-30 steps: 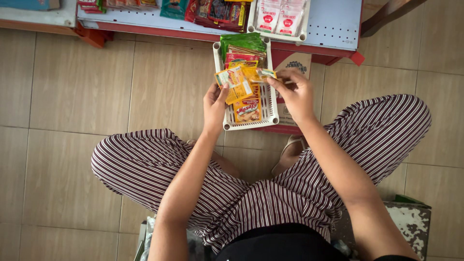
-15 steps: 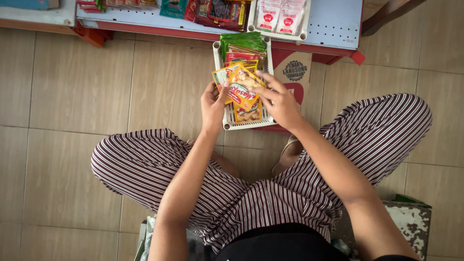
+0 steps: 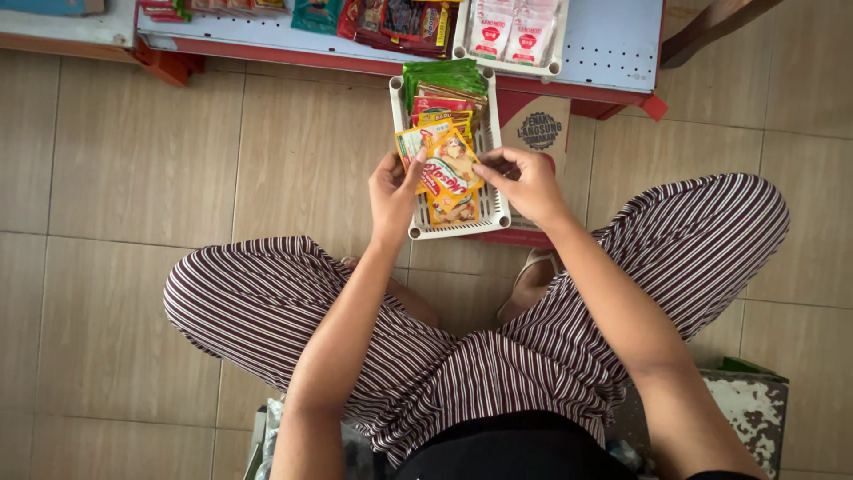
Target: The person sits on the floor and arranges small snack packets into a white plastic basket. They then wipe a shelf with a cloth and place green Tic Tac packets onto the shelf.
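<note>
Seated on a beige tiled floor (image 3: 133, 178), the person holds yellow sachets (image 3: 442, 160) over a white basket (image 3: 458, 227) at upper centre. The left hand (image 3: 394, 191) pinches their edge; the right hand (image 3: 524, 178) fingers curl narrowly on them, below a white shelf (image 3: 604, 40).

Yellow-and-red sachets (image 3: 447, 164): small flat foil packets, fanned and tilted, held above the near end of the white slotted basket (image 3: 494, 213). The left hand (image 3: 394, 191) pinches their left edge; the right hand (image 3: 524, 182) touches their right edge. Beneath them, further sachets lie stacked flat in the basket, red and green ones toward the far end.
</note>
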